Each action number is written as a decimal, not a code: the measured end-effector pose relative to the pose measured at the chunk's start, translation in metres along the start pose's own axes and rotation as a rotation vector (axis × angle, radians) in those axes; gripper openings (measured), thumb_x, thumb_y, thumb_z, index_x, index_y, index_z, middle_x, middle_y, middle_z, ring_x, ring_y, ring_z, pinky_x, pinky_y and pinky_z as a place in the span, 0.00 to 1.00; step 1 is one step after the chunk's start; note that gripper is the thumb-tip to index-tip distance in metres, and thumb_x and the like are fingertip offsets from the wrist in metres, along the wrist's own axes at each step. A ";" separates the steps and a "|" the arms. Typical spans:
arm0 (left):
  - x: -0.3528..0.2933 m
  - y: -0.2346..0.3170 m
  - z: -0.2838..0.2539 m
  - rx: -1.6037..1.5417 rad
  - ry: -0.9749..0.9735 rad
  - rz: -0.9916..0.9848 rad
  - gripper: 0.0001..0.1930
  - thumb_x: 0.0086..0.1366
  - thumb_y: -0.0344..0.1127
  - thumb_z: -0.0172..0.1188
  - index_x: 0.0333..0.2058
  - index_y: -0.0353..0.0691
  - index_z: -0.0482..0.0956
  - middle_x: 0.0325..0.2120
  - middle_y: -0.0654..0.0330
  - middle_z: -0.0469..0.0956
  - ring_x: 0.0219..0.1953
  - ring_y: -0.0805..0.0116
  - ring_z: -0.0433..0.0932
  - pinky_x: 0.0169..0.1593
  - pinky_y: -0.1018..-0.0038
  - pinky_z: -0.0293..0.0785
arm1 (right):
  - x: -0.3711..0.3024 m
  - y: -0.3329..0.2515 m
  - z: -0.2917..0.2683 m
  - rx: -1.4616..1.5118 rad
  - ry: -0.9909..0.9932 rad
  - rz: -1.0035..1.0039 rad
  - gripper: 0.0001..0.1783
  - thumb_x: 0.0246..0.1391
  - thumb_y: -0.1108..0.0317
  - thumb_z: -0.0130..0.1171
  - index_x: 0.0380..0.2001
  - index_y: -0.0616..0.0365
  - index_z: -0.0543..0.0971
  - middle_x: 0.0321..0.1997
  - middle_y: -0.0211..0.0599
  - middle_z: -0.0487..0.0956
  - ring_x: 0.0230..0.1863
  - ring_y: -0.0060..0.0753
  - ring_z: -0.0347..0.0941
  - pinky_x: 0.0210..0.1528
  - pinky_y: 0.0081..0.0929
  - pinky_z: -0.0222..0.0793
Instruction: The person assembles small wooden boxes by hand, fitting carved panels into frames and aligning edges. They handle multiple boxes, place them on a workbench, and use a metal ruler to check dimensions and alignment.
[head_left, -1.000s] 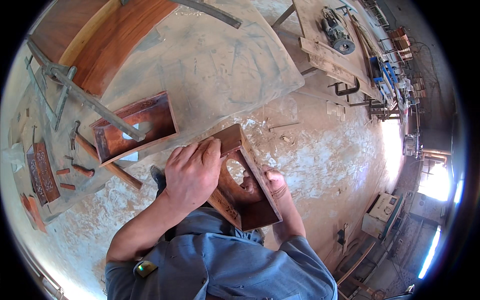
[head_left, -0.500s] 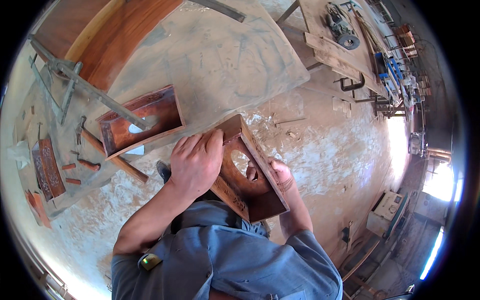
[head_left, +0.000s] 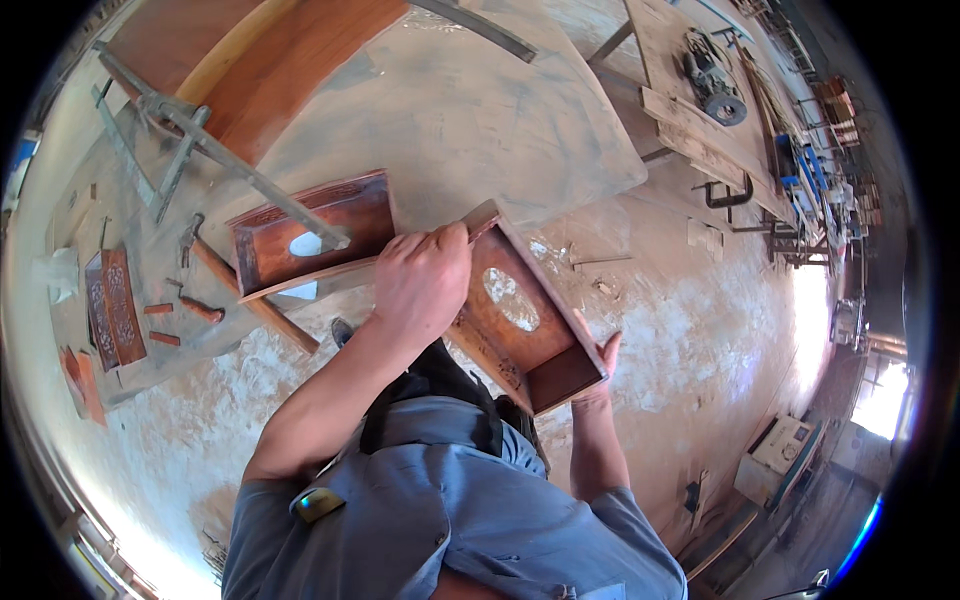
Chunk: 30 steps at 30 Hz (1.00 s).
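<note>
I hold an open reddish-brown wooden box (head_left: 537, 345) with an oval hole in its bottom panel and carving on its side, tilted over the gap between table and lap. My left hand (head_left: 425, 285) is closed over its upper left corner, thumb side hidden. My right hand (head_left: 602, 362) supports the lower right side from behind; its thumb and fingertips show past the edge, the rest is hidden by the box. A second similar box (head_left: 370, 222) with an oval hole lies on the table to the left, under the bar of a metal clamp (head_left: 250, 180).
On the table (head_left: 450, 130) lie a hammer (head_left: 225, 265), a small wood-handled tool (head_left: 203, 310), short wood strips (head_left: 160, 309) and carved panels (head_left: 122, 305). A large polished board (head_left: 300, 70) is at the back left. An angle grinder (head_left: 715, 80) rests on the bench at right.
The box has turned so its inside faces up more and has moved slightly away from my body. My right hand has shifted from the oval hole to the outer side. The view has shifted.
</note>
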<state>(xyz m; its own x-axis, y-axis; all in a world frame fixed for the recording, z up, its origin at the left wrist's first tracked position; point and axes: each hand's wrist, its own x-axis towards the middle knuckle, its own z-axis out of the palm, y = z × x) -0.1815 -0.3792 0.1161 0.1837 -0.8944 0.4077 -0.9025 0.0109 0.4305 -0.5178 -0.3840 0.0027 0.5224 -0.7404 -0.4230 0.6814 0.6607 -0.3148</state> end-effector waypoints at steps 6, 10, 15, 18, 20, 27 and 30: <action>0.008 0.000 0.014 0.008 -0.007 -0.074 0.08 0.57 0.34 0.60 0.23 0.41 0.71 0.15 0.56 0.75 0.21 0.58 0.78 0.27 0.66 0.75 | -0.007 -0.016 0.040 -0.333 0.105 -0.254 0.53 0.48 0.25 0.49 0.68 0.50 0.58 0.69 0.44 0.61 0.69 0.47 0.54 0.71 0.48 0.47; 0.003 -0.006 0.018 0.000 0.004 -0.094 0.09 0.58 0.35 0.60 0.23 0.41 0.71 0.15 0.57 0.75 0.20 0.59 0.78 0.27 0.66 0.75 | -0.016 -0.011 0.065 -0.546 0.116 -0.282 0.54 0.49 0.28 0.53 0.70 0.47 0.51 0.70 0.42 0.59 0.70 0.46 0.54 0.70 0.47 0.49; -0.004 -0.006 0.020 -0.007 0.005 -0.126 0.06 0.53 0.31 0.59 0.22 0.40 0.71 0.14 0.55 0.75 0.19 0.60 0.78 0.25 0.67 0.75 | -0.015 -0.006 0.089 -0.786 0.267 -0.200 0.51 0.53 0.44 0.61 0.70 0.54 0.47 0.69 0.42 0.60 0.68 0.42 0.58 0.68 0.41 0.57; -0.009 -0.003 0.023 -0.032 0.005 -0.156 0.05 0.52 0.30 0.59 0.22 0.40 0.71 0.14 0.55 0.75 0.19 0.60 0.78 0.23 0.67 0.74 | -0.012 -0.010 0.094 -0.888 0.382 -0.251 0.38 0.57 0.56 0.59 0.65 0.61 0.58 0.63 0.44 0.68 0.62 0.42 0.66 0.63 0.40 0.64; -0.011 0.003 0.023 -0.051 -0.005 -0.192 0.06 0.53 0.31 0.59 0.21 0.41 0.71 0.13 0.55 0.75 0.18 0.60 0.78 0.22 0.66 0.73 | -0.004 -0.027 0.094 -0.878 0.429 -0.256 0.29 0.59 0.61 0.55 0.61 0.62 0.65 0.59 0.43 0.71 0.59 0.41 0.69 0.61 0.40 0.66; -0.016 0.009 0.016 -0.303 -0.103 -0.380 0.12 0.61 0.38 0.58 0.23 0.38 0.72 0.16 0.53 0.76 0.19 0.56 0.78 0.23 0.62 0.73 | 0.061 -0.127 0.071 -0.970 0.348 -0.126 0.27 0.57 0.62 0.56 0.58 0.63 0.68 0.56 0.42 0.74 0.56 0.39 0.71 0.59 0.37 0.66; -0.038 -0.009 0.020 -0.421 -0.125 -0.458 0.14 0.64 0.42 0.56 0.25 0.37 0.72 0.19 0.52 0.78 0.21 0.56 0.79 0.25 0.63 0.73 | 0.105 -0.162 0.081 -1.121 0.304 -0.120 0.26 0.57 0.63 0.56 0.57 0.63 0.69 0.56 0.41 0.73 0.56 0.38 0.70 0.59 0.37 0.65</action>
<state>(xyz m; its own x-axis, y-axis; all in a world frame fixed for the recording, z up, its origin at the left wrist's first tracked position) -0.1882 -0.3542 0.0805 0.4455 -0.8951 0.0207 -0.5079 -0.2336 0.8291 -0.5315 -0.5790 0.0781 0.2380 -0.8456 -0.4777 -0.1955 0.4401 -0.8764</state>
